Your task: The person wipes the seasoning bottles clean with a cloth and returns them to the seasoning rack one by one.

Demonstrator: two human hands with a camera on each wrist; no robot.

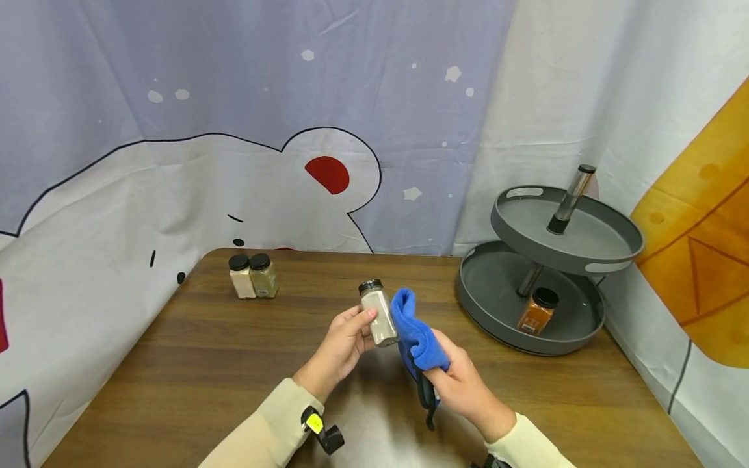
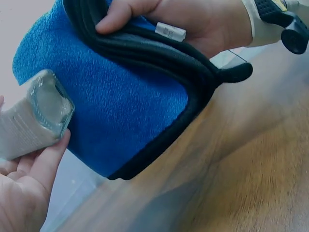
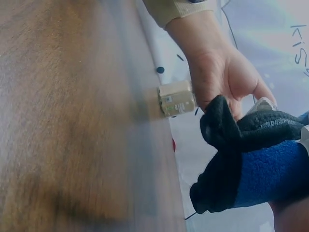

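My left hand (image 1: 345,344) grips a glass spice jar (image 1: 379,315) with a black lid, tilted a little above the table, its contents pale. Just to the right, my right hand (image 1: 462,380) holds a folded blue cloth (image 1: 415,335) with dark edging, thumb on top of the fold. The cloth's upper part is beside the jar; in the left wrist view the jar's clear base (image 2: 52,106) lies in front of the blue cloth (image 2: 130,111). A white tag (image 2: 170,32) sticks out by the right hand's fingers. In the right wrist view the cloth largely hides the jar.
Two black-lidded spice jars (image 1: 253,277) stand together at the back left of the wooden table (image 1: 193,364). On the right is a grey two-tier round tray stand (image 1: 567,260), with an orange spice jar (image 1: 536,312) on its lower tier. A printed curtain hangs behind.
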